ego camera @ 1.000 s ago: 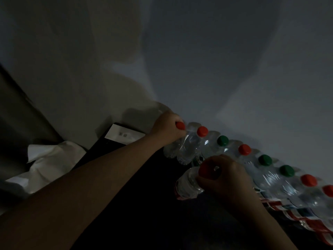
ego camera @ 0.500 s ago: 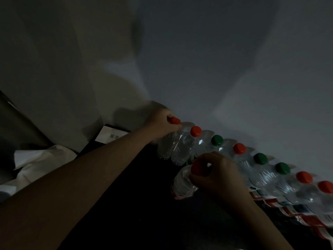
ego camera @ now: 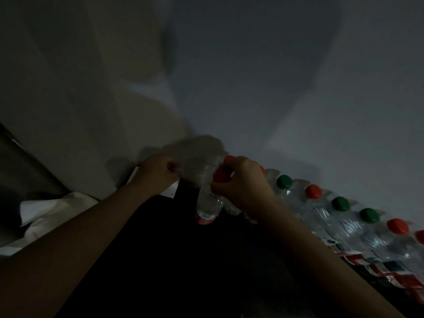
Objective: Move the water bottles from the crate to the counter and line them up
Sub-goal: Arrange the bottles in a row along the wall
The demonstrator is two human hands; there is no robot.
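Right hand [ego camera: 241, 183]: fingers curled round the neck of a red-capped bottle [ego camera: 207, 203], just under the cap. The bottle's long axis is tilted, cap up toward the wall [ego camera: 298, 76], base down toward the camera, at the left end of the row of bottles [ego camera: 344, 228].

Left hand [ego camera: 158, 171]: fingers curled, contents cannot be told; beside the wall over a white card [ego camera: 172, 191].

Dark counter [ego camera: 183, 260] is open in front of the row.

I can read no text here. The bottle labels [ego camera: 358, 260] along the back edge of the bench [ego camera: 183, 260] show only coloured bands; the white card [ego camera: 171, 191] carries blurred marks.
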